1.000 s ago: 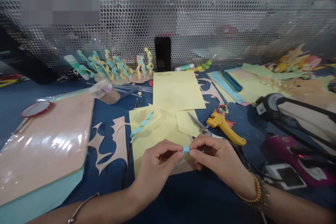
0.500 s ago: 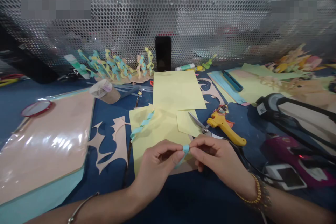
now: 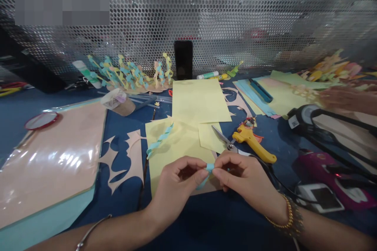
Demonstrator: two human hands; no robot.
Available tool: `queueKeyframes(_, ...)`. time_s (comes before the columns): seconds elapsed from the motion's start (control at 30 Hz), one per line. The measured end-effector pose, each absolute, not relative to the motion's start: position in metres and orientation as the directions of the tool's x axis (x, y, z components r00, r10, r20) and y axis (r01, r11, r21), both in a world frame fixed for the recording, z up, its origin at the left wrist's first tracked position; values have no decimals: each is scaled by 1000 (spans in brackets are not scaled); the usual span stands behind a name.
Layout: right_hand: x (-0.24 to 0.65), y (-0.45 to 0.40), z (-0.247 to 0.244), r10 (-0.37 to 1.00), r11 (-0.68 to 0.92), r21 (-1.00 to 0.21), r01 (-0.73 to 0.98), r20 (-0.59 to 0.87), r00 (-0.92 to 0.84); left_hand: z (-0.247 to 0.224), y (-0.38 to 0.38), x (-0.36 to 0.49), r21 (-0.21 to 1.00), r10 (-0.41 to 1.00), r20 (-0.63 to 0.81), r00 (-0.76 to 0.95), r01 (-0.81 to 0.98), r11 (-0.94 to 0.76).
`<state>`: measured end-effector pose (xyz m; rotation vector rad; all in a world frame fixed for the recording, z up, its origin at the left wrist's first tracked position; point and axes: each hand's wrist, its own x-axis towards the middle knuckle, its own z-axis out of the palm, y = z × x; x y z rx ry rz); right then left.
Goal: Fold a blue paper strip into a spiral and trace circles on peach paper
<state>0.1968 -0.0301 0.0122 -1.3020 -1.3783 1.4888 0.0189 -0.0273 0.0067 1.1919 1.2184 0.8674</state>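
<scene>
Between the fingertips of both hands is a narrow light-blue paper strip [image 3: 210, 166], its lower end hanging below the fingers. My left hand [image 3: 184, 178] pinches it from the left. My right hand [image 3: 240, 174] pinches it from the right, fingertips almost meeting the left ones. Beneath lies a yellow paper sheet [image 3: 171, 157], on which a twisted blue paper strip [image 3: 160, 140] rests. Scissors [image 3: 226, 141], partly hidden by my right hand, lie beyond it on a smaller yellow piece [image 3: 209, 139]. A yellow glue gun [image 3: 255, 143] is to their right.
Curled paper strips stand on a base [image 3: 132, 74] at the back left. Another yellow sheet [image 3: 200, 102] lies before an upright phone [image 3: 183, 59]. Pink paper offcuts [image 3: 132, 160] and a plastic-wrapped paper pack [image 3: 59, 157] lie left. Another person's hand [image 3: 350, 96] is at right, behind a black-handled device [image 3: 306, 117].
My fingers have shifted slightly on the blue strip, which now shows as a flatter band between them. Another person's hand has come into clearer view at the right.
</scene>
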Motion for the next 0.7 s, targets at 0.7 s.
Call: queueKeyframes(0.7,197,-35,10,960,-184,-974,136,-208,-190,10,-30,20,973,954,-207,218,145,178)
